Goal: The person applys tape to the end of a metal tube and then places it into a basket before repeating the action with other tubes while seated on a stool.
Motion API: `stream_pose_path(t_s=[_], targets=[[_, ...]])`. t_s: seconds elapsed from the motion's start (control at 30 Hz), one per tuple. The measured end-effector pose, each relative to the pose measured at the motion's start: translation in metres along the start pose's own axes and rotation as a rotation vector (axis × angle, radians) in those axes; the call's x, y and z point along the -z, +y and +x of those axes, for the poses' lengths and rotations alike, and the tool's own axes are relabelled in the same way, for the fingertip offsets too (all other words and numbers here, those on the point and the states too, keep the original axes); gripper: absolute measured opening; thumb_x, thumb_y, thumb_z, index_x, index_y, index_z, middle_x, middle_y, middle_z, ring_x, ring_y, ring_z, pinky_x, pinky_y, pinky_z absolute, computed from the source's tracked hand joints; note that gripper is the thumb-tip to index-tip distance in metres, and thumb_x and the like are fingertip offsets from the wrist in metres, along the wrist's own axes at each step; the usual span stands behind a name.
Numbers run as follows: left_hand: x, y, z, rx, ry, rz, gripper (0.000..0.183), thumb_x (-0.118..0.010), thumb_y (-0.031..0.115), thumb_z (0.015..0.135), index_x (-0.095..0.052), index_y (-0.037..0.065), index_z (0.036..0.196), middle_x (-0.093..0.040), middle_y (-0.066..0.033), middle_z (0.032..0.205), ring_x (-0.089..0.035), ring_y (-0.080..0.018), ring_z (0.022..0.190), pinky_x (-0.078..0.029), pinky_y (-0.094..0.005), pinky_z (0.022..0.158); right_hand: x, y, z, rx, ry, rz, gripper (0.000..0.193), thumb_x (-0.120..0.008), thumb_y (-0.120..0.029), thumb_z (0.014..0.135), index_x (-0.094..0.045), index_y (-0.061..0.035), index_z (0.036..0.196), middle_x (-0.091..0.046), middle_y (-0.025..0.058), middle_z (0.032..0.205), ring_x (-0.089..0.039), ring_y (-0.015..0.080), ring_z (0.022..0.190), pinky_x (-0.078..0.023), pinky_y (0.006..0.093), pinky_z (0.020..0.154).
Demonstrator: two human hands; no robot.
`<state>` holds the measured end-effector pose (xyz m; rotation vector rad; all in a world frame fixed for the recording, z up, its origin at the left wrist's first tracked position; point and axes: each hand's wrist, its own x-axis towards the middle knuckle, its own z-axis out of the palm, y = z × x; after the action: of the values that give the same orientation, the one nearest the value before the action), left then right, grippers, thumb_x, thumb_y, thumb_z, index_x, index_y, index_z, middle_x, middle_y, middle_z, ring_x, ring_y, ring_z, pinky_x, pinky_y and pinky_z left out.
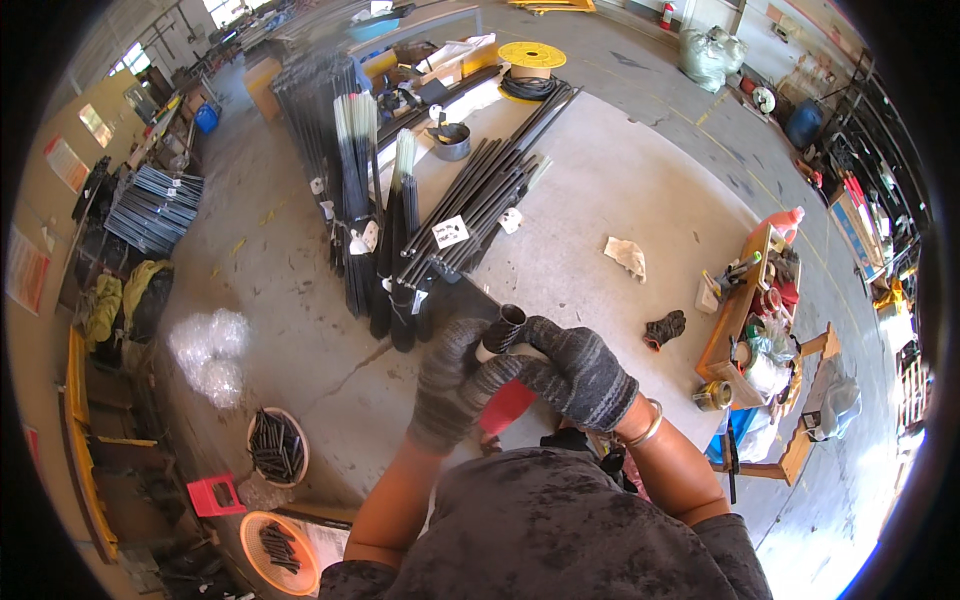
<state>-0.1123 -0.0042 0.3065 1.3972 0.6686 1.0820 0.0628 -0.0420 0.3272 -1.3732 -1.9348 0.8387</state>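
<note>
Both my hands wear grey knitted gloves and meet in front of my chest, near the table's front edge. Between them stands a short black tube (503, 328) with an open, textured upper end and a pale part lower down. My left hand (447, 378) is closed around its left side. My right hand (580, 372) is curled on its right, fingers bent against the tube. The gloves hide its lower part. Just beyond, a bundle of long black rods (480, 205) with a white paper tag (450, 232) lies on the table (590, 150).
More rod bundles (320, 130) stand left of the table. A metal cup (452, 143) and a yellow spool (532, 55) sit farther back. On the right are a dark glove (665, 329) and a wooden box (735, 310). Baskets (305, 455) (250, 545) of black pieces and a red stool (213, 496) occupy the lower left.
</note>
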Motion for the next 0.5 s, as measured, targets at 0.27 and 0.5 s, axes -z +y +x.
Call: stream_pose_path(t_s=[0.27, 0.5], targets=[[0.002, 0.002, -0.003, -0.220, 0.049, 0.349, 0.029, -0.070, 0.006, 0.074, -0.057, 0.003, 0.100, -0.061, -0.0047, 0.085, -0.056, -0.0123, 0.073, -0.049, -0.0275, 0.068, -0.002, -0.008, -0.002, 0.059, 0.134, 0.009, 0.036, -0.063, -0.017, 0.078, -0.058, -0.0047, 0.112, -0.061, 0.0204, 0.080, -0.059, 0.0376, 0.070, -0.047, 0.0390, 0.063], [0.013, 0.002, 0.000, 0.203, -0.076, -0.030, 0.033, -0.067, 0.030, 0.080, -0.055, 0.003, 0.095, -0.056, -0.0061, 0.071, -0.052, -0.0156, 0.054, -0.045, -0.0270, 0.047, -0.028, 0.101, 0.022, -0.355, 0.168, -0.203, 0.019, -0.059, -0.014, 0.083, -0.059, -0.0044, 0.100, -0.063, 0.0171, 0.081, -0.061, 0.0297, 0.070, -0.048, 0.0364, 0.065]])
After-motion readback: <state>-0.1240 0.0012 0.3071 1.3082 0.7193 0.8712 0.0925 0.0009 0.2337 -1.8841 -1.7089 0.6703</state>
